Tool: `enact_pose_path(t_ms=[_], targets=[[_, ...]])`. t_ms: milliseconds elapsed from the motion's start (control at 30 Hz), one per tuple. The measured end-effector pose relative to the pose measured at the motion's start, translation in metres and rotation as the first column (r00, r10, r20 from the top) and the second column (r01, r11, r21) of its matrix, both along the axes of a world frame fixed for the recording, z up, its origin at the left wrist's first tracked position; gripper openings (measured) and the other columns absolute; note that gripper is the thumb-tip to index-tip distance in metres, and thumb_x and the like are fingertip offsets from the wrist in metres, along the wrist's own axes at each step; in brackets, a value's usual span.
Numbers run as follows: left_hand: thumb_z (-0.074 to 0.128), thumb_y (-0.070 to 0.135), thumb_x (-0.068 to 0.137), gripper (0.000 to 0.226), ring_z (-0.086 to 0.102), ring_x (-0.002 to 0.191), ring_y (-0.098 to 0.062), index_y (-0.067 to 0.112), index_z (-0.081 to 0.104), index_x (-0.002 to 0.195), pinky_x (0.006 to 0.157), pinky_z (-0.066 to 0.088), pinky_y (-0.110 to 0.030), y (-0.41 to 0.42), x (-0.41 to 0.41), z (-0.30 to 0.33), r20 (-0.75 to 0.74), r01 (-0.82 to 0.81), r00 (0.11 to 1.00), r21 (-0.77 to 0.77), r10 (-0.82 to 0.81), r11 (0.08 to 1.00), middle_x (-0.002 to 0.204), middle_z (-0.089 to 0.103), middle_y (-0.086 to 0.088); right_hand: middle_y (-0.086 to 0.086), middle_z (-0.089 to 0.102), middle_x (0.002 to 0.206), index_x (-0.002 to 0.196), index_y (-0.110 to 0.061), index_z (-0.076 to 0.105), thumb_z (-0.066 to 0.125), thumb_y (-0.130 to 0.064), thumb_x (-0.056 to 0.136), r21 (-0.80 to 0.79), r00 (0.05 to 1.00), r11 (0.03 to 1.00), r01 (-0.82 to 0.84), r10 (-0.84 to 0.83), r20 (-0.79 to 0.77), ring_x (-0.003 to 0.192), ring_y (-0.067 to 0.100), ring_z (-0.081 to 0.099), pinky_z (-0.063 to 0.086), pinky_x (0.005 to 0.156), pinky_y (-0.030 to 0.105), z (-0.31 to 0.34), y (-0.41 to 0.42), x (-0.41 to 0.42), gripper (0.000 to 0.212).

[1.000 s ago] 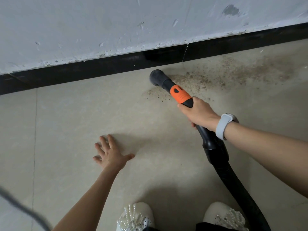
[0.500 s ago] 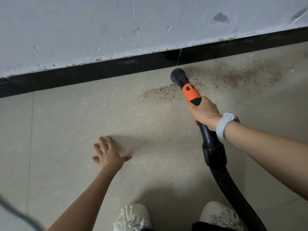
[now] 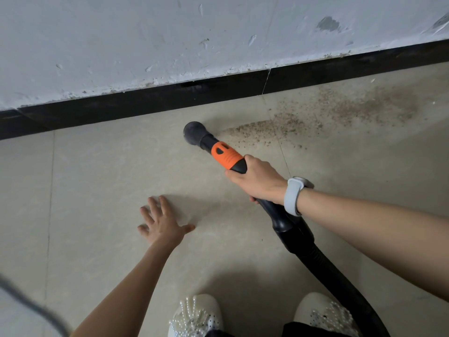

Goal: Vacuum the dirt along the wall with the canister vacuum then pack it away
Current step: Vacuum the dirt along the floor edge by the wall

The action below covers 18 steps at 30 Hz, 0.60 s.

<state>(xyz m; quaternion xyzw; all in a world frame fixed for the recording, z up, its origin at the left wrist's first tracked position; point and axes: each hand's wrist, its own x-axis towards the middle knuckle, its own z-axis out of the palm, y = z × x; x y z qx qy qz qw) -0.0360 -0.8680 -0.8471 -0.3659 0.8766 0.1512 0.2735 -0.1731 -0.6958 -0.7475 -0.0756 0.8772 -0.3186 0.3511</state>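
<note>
Head view. The vacuuming step is in hand, and judging by the floor it is far from finished. The right hand (image 3: 256,182) is wrapped around the wand (image 3: 227,155) just behind its orange collar, holding it low and slanted toward 11 o'clock. The round black nozzle (image 3: 194,133) sits on the floor (image 3: 102,181) close to the black skirting (image 3: 150,99), at the left tip of the dirt (image 3: 323,117). The left hand (image 3: 164,222) lies flat on the tile at about 7 o'clock from the nozzle, fingers spread wide, holding nothing and seemingly bracing the person.

The dirt is a band of brown grit and fine dust. It starts just at 3 o'clock of the nozzle as a thin, denser wedge, then widens and thins out toward 2 o'clock along the wall (image 3: 170,40). The tile at 9 o'clock of the nozzle looks clean.

The next move probably calls for sweeping the nozzle toward 2 to 3 o'clock through the band, keeping its mouth flat on the tile and near the skirting, with enough slack in the hose (image 3: 340,273), which trails back toward 5 o'clock past the shoes (image 3: 196,317). The canister itself is out of view, so packing away lies well ahead.
</note>
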Motion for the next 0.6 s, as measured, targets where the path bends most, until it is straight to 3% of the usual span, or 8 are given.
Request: enact_pose_path(t_ms=[133, 267, 367, 500, 600], targets=[[0.071, 0.052, 0.075, 0.112, -0.012, 0.143, -0.03, 0.017, -0.007, 0.148, 0.111, 0.019, -0.051, 0.001, 0.0, 0.0, -0.002, -0.008, 1.0, 0.012, 0.008, 1.0, 0.155, -0.018, -0.005, 0.0, 0.055, 0.068, 0.091, -0.019, 0.042, 0.053, -0.046, 0.087, 0.11, 0.993, 0.989, -0.098, 0.104, -0.053, 0.046, 0.017, 0.056, 0.047, 0.044, 0.027, -0.002, 0.006, 0.019, 0.03], [0.071, 0.053, 0.075, 0.111, -0.011, 0.143, -0.03, 0.018, -0.005, 0.148, 0.111, 0.019, -0.05, 0.001, 0.0, 0.001, -0.002, -0.008, 1.0, 0.012, 0.008, 1.0, 0.155, -0.018, -0.005, -0.005, 0.05, 0.069, 0.094, -0.02, 0.039, 0.051, -0.051, 0.087, 0.239, 0.974, 0.962, -0.135, 0.173, -0.146, 0.055, 0.014, 0.051, 0.036, 0.047, 0.027, -0.006, 0.023, 0.027, 0.034], [0.07, 0.053, 0.076, 0.112, -0.013, 0.143, -0.029, 0.019, -0.008, 0.149, 0.112, 0.017, -0.05, 0.001, 0.001, 0.0, 0.0, -0.008, 1.0, 0.017, 0.008, 1.0, 0.155, -0.019, -0.004, -0.004, 0.051, 0.069, 0.094, -0.021, 0.04, 0.051, -0.051, 0.087, 0.254, 0.979, 0.964, -0.079, 0.123, -0.16, 0.055, 0.014, 0.053, 0.036, 0.046, 0.026, -0.006, 0.036, 0.02, 0.033], [0.069, 0.055, 0.076, 0.112, -0.014, 0.143, -0.028, 0.019, -0.009, 0.149, 0.111, 0.017, -0.048, 0.0, 0.001, -0.001, 0.002, -0.001, 1.0, 0.011, 0.001, 1.0, 0.156, -0.02, -0.003, 0.001, 0.057, 0.069, 0.091, -0.02, 0.042, 0.053, -0.047, 0.087, 0.193, 0.991, 0.979, 0.066, -0.041, -0.129, 0.049, 0.02, 0.059, 0.051, 0.047, 0.029, -0.004, 0.047, 0.005, 0.029], [0.068, 0.056, 0.076, 0.112, -0.014, 0.143, -0.028, 0.019, -0.009, 0.149, 0.111, 0.017, -0.049, 0.0, 0.001, 0.0, 0.01, 0.007, 1.0, 0.009, -0.007, 1.0, 0.156, -0.02, -0.003, 0.001, 0.058, 0.067, 0.087, -0.021, 0.041, 0.053, -0.044, 0.088, 0.176, 0.985, 0.976, 0.13, -0.106, -0.137, 0.043, 0.018, 0.058, 0.045, 0.04, 0.023, -0.006, 0.055, -0.002, 0.026]])
